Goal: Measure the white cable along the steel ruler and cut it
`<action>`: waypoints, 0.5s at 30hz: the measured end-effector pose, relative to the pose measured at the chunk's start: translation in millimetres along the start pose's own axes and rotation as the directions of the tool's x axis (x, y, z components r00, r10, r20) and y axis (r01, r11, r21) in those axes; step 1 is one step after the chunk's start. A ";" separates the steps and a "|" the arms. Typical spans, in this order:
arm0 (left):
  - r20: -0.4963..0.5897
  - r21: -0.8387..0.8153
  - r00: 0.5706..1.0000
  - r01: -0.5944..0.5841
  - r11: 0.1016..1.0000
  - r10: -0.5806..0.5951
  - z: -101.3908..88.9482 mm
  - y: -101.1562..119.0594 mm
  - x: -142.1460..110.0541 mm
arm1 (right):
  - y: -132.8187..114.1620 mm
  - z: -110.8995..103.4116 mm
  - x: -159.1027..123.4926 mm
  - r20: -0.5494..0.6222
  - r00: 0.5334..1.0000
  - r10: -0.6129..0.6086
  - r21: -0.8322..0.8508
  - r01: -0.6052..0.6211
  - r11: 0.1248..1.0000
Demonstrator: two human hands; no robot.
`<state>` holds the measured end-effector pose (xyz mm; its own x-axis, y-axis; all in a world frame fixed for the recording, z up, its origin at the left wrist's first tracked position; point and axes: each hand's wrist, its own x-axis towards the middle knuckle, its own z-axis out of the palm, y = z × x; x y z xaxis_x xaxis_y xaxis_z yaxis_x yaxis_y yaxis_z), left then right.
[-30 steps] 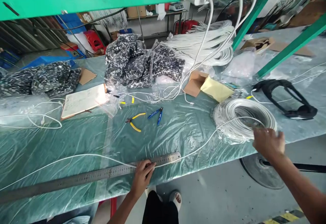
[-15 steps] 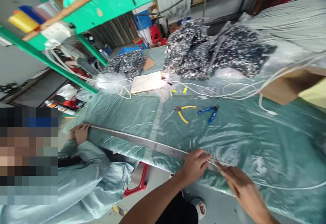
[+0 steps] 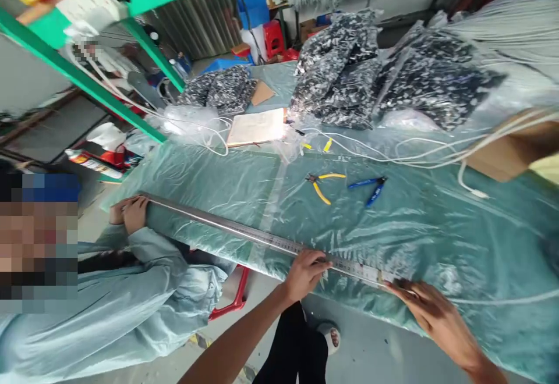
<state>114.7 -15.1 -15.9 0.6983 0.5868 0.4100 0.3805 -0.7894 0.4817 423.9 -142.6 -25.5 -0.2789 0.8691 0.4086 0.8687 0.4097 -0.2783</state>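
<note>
A long steel ruler [image 3: 244, 234] lies along the near edge of the table [image 3: 437, 233], which is covered in clear plastic film. My left hand [image 3: 305, 270] curls over the ruler near its right part. Just past the ruler's right end, my right hand [image 3: 430, 308] presses down with its fingers stretched out. A thin white cable [image 3: 502, 301] runs from it to the right. A co-worker's hands [image 3: 128, 212] hold the ruler's far left end.
Yellow pliers [image 3: 321, 185] and blue cutters [image 3: 369, 189] lie mid-table. Behind them are a notebook [image 3: 255, 127], bags of dark parts [image 3: 349, 70], loose white cables and a cardboard box [image 3: 502, 157]. A green frame post [image 3: 87, 75] slants at left. The co-worker sits at lower left.
My view swung left, away from the cable coil. My right hand came from the coil to the ruler's right end. The co-worker's hands now show at the ruler's left end.
</note>
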 end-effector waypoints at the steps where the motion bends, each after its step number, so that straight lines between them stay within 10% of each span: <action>1: -0.007 -0.017 1.000 0.001 1.000 -0.001 0.4 -0.9 1.3 | 2.3 1.8 -3.5 0.030 1.000 -0.003 -0.026 0.004 1.000; 15: 0.179 0.132 0.977 -0.139 0.981 0.114 28.6 23.5 31.5 | 10.5 -0.1 -15.4 -0.041 0.999 0.036 -0.066 -0.038 0.997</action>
<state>163.0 -20.3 -13.8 0.8342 0.4510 0.3172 0.3567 -0.8801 0.3134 437.3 -151.7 -34.6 -0.2309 0.8710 0.4336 0.9038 0.3570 -0.2358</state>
